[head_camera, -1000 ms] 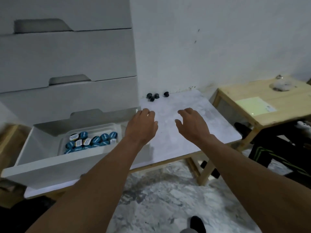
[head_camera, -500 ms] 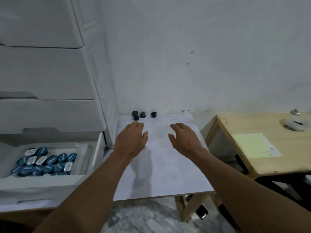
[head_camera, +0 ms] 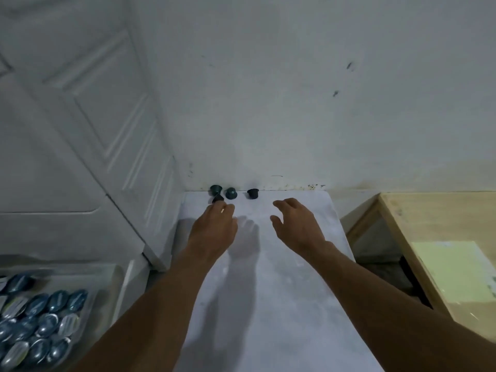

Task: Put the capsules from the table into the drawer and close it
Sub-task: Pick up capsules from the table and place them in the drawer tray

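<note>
Four little capsules (head_camera: 231,193) sit at the far end of the bench (head_camera: 281,291). The left hand (head_camera: 214,229) and right hand (head_camera: 295,224) reach, fingers spread, holding nothing. The capsules look light and smooth, so pinch the sides

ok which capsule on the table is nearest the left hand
The dark front capsule, right at the left hand's fingers; the other three sit behind it.
</note>
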Action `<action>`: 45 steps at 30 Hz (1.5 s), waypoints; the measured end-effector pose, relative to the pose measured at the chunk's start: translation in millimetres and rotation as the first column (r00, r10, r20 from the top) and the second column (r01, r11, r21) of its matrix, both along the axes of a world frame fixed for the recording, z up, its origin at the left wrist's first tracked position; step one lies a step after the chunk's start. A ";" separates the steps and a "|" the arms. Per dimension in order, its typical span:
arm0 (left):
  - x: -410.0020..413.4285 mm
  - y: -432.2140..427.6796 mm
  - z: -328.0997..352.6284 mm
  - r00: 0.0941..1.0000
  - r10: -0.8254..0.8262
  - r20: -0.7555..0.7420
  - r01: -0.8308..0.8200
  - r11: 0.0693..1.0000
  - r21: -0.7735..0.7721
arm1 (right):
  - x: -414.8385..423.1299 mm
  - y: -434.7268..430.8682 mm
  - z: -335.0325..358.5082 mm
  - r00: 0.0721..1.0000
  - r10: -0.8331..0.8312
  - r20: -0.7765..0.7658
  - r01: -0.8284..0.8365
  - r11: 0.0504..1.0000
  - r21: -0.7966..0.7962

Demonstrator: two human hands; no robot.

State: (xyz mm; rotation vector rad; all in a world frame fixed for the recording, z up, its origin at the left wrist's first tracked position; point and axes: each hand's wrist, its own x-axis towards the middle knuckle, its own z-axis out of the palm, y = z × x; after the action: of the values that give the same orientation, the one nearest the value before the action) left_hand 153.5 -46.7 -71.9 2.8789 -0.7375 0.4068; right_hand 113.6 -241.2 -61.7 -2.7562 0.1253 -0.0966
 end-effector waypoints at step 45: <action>63.0 -3.9 -30.5 0.931 0.029 -0.364 -0.124 0.963 -0.239 | 92.2 26.1 -30.5 0.997 -0.020 -0.080 0.036 0.978 0.204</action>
State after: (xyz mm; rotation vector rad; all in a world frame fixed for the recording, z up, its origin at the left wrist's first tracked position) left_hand 216.5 -50.6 -102.4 2.6297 -0.4687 -0.0205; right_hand 205.8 -215.2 -92.2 -2.5521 0.1841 0.0155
